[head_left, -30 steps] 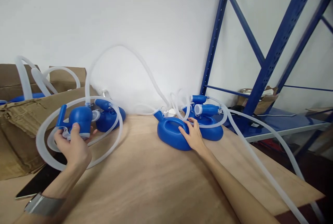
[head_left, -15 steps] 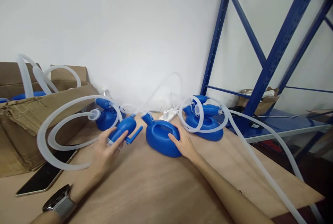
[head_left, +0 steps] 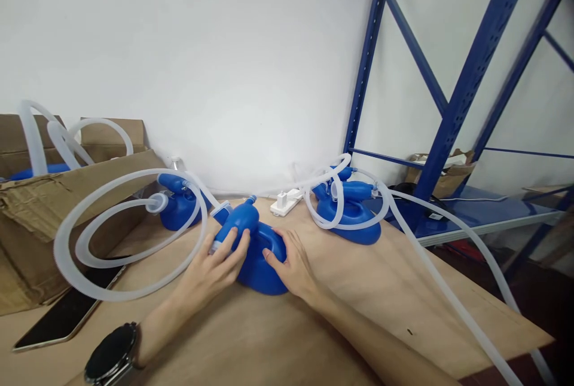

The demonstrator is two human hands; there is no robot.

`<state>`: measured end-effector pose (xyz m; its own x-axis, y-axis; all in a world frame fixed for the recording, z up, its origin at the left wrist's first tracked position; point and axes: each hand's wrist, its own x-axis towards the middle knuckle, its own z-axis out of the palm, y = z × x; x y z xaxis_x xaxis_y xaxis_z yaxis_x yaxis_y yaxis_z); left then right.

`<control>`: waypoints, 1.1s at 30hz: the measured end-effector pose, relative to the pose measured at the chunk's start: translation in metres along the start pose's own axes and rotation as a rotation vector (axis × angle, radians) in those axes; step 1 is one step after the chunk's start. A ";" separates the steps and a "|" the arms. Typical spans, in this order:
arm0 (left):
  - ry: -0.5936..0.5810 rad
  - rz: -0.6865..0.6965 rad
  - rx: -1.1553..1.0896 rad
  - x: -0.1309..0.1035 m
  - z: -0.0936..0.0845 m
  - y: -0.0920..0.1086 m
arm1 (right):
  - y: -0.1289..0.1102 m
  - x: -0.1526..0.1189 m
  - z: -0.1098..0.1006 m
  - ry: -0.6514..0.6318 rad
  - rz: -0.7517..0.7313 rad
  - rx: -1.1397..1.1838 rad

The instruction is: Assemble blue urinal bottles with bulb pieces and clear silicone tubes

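Observation:
A small blue bulb-shaped part (head_left: pixel 243 218) with a narrow tip is in the grip of my left hand (head_left: pixel 219 266), held against a larger blue bottle (head_left: pixel 264 275). That bottle rests on the brown tabletop (head_left: pixel 350 314), its neck pointing up and left. My right hand (head_left: pixel 291 260) grips the bottle by its right side, the thumb over the handle opening. A clear hose (head_left: pixel 89 207) loops on the left near another blue bottle (head_left: pixel 179 210). Where the bulb meets the held bottle is partly hidden.
An open cardboard box (head_left: pixel 89 189) with hoses stands at the left, a phone (head_left: pixel 67 314) before it. Behind are a white power strip (head_left: pixel 286 202) and more blue bottles (head_left: pixel 354 224) with hoses trailing right. A blue metal rack (head_left: pixel 466 81) stands at the right.
My left hand has moved the bulb right, onto the bottle. My right hand has drawn the bottle left and nearer. The view has shifted slightly.

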<state>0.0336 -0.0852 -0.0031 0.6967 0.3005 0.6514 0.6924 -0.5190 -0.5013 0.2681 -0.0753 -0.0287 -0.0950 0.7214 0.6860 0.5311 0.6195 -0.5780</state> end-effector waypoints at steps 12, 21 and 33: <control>-0.048 -0.030 0.109 0.019 0.019 -0.007 | 0.008 -0.002 0.004 0.025 0.064 0.024; -0.138 -0.222 -0.096 -0.054 0.040 -0.027 | 0.038 0.038 0.023 0.035 0.023 -0.176; -0.259 -0.504 -0.085 -0.081 0.042 -0.043 | 0.083 0.118 0.107 0.079 0.111 -0.401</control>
<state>-0.0445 -0.0535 -0.0587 0.3146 0.7082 0.6320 0.9410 -0.3202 -0.1096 0.2113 0.0945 -0.0431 0.0379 0.7414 0.6699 0.8217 0.3583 -0.4431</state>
